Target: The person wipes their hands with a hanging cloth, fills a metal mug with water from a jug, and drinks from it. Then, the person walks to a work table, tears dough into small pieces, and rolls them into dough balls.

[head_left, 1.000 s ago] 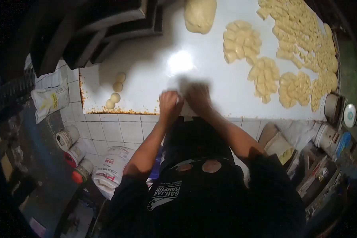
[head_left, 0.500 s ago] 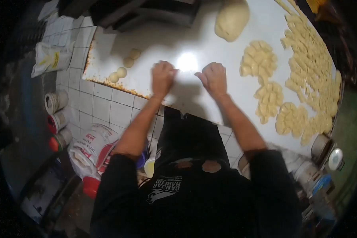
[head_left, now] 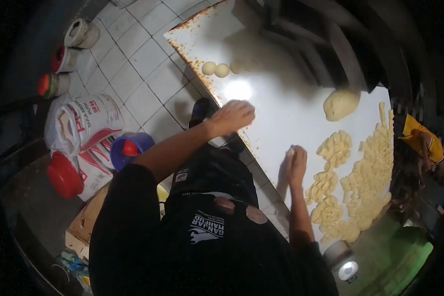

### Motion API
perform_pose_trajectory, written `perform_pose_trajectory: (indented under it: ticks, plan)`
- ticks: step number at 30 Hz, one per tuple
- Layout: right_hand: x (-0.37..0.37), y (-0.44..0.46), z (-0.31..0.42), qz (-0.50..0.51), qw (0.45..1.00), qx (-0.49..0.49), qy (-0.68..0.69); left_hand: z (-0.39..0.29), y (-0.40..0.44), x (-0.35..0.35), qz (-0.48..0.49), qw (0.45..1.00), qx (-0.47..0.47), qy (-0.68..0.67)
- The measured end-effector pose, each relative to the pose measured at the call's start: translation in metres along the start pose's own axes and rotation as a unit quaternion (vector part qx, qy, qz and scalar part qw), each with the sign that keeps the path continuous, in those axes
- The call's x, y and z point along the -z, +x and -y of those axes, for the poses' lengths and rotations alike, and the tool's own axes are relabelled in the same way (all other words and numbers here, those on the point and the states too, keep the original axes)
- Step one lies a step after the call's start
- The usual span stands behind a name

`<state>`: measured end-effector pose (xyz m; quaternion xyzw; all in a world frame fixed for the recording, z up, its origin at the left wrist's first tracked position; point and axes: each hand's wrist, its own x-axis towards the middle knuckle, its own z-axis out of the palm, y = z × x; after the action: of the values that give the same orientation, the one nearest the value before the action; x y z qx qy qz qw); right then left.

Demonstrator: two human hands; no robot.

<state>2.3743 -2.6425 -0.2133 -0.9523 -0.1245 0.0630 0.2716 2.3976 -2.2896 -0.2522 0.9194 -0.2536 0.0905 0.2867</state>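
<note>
My left hand is over the near edge of the white table, its fingers curled together; anything inside them is hidden. My right hand is at the tabletop further right, fingers bent and drawn together, and I cannot make out anything in them. Beyond my left hand, small round dough balls sit in a row near the rusty edge, some in shadow. The closest thing to my right hand is a cluster of cut dough pieces. A large smooth lump of dough rests further back.
Many more dough pieces cover the right side of the table. A dark structure overhangs the back. On the tiled floor to my left stand white sacks, a blue bucket and several tubs. A person in yellow is at far right.
The view has turned, so the table now slants down to the right. My hands have moved apart, the left to the table's edge and the right towards the dough pieces.
</note>
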Motion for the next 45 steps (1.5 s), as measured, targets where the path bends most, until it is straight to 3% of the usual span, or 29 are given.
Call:
perform_pose_trajectory:
  ticks: [1,2,3,5,6,9,11,13,15,16,17,19,21,23,25,26,28,31,33,34,35,36,37,39,40,41,42,44,45]
  plan:
    - [0.006,0.030,0.009,0.054,0.993,-0.095,0.047,0.006,0.014,0.005,0.007,0.998,0.053,0.046]
    - [0.013,0.067,0.040,0.139,0.979,-0.139,0.054,0.004,0.026,0.006,-0.060,0.994,0.082,0.043]
    - [0.016,0.102,0.083,0.157,0.963,-0.119,0.183,-0.004,0.027,-0.002,-0.091,0.990,0.109,0.006]
    - [-0.001,0.162,0.187,0.074,0.967,-0.002,0.246,-0.027,-0.004,-0.007,0.035,0.996,0.072,0.047]
    - [-0.017,0.188,0.228,-0.019,0.981,0.124,0.150,-0.022,-0.018,-0.003,0.034,0.995,0.080,0.044]
    - [-0.091,0.229,0.263,-0.016,0.979,0.138,0.148,0.005,-0.049,0.025,-0.040,0.994,0.030,-0.100]
    - [-0.112,0.244,0.264,-0.081,0.955,0.284,0.000,0.032,-0.035,0.066,-0.131,0.953,0.185,-0.201]
    - [-0.103,0.217,0.261,-0.098,0.973,0.206,0.022,0.067,-0.009,0.142,-0.226,0.948,0.167,-0.149]
    - [-0.079,0.163,0.240,0.005,0.976,-0.026,0.215,0.115,-0.012,0.134,-0.253,0.928,0.251,-0.112]
    - [-0.071,0.133,0.226,0.007,0.984,0.005,0.177,0.137,-0.016,0.125,-0.202,0.945,0.250,-0.064]
    - [-0.068,0.103,0.212,0.007,0.990,0.035,0.134,0.154,-0.021,0.116,-0.210,0.968,0.102,0.095]
    - [-0.057,0.041,0.176,-0.058,0.995,0.068,0.046,0.122,0.007,0.142,-0.234,0.956,0.103,0.141]
    - [-0.034,-0.019,0.135,-0.082,0.995,-0.044,0.047,0.063,0.029,0.148,-0.235,0.959,0.113,0.107]
    - [-0.022,-0.082,0.082,-0.085,0.977,-0.179,0.079,0.022,0.026,0.102,-0.166,0.974,0.141,-0.066]
    - [-0.009,-0.136,0.020,-0.154,0.946,-0.282,0.051,-0.030,0.031,0.044,-0.024,0.989,0.067,-0.130]
    - [0.006,-0.156,-0.009,-0.195,0.943,-0.270,0.020,-0.061,0.033,0.011,-0.002,0.987,0.047,-0.156]
    - [0.055,-0.175,-0.033,-0.201,0.911,-0.360,-0.005,-0.113,0.030,-0.051,0.016,0.984,0.025,-0.176]
    - [0.094,-0.161,-0.070,-0.254,0.921,-0.290,-0.050,-0.169,0.047,-0.104,0.061,0.980,-0.008,-0.187]
    - [0.096,-0.155,-0.096,-0.155,0.932,-0.322,-0.066,-0.223,0.067,-0.113,0.093,0.968,-0.007,-0.232]
    - [0.075,-0.167,-0.110,-0.152,0.931,-0.329,-0.050,-0.245,0.071,-0.115,0.202,0.908,0.125,-0.345]
    - [0.041,-0.178,-0.126,-0.220,0.918,-0.227,-0.238,-0.262,0.069,-0.118,0.298,0.808,0.257,-0.439]
    - [0.018,-0.184,-0.134,-0.279,0.859,-0.110,-0.415,-0.274,0.060,-0.124,0.328,0.754,0.309,-0.478]
    - [0.003,-0.190,-0.113,-0.237,0.950,-0.196,-0.044,-0.284,0.050,-0.125,0.355,0.695,0.359,-0.512]
    - [-0.019,-0.213,-0.043,-0.177,0.976,-0.100,0.076,-0.298,0.034,-0.106,0.415,0.598,0.462,-0.506]
    - [-0.030,-0.224,-0.008,-0.139,0.979,-0.058,0.141,-0.294,0.007,-0.109,0.369,0.602,0.462,-0.537]
    - [0.005,-0.224,0.024,-0.126,0.930,-0.034,0.342,-0.287,-0.016,-0.117,0.319,0.603,0.461,-0.567]
    - [0.046,-0.219,0.032,-0.068,0.904,-0.061,0.417,-0.281,-0.019,-0.109,0.318,0.604,0.466,-0.563]
    - [0.038,-0.211,-0.009,-0.139,0.952,-0.049,0.269,-0.254,-0.016,-0.074,0.310,0.647,0.472,-0.512]
    - [0.054,-0.192,-0.037,-0.156,0.953,-0.146,0.215,-0.249,0.002,-0.056,0.267,0.720,0.452,-0.453]
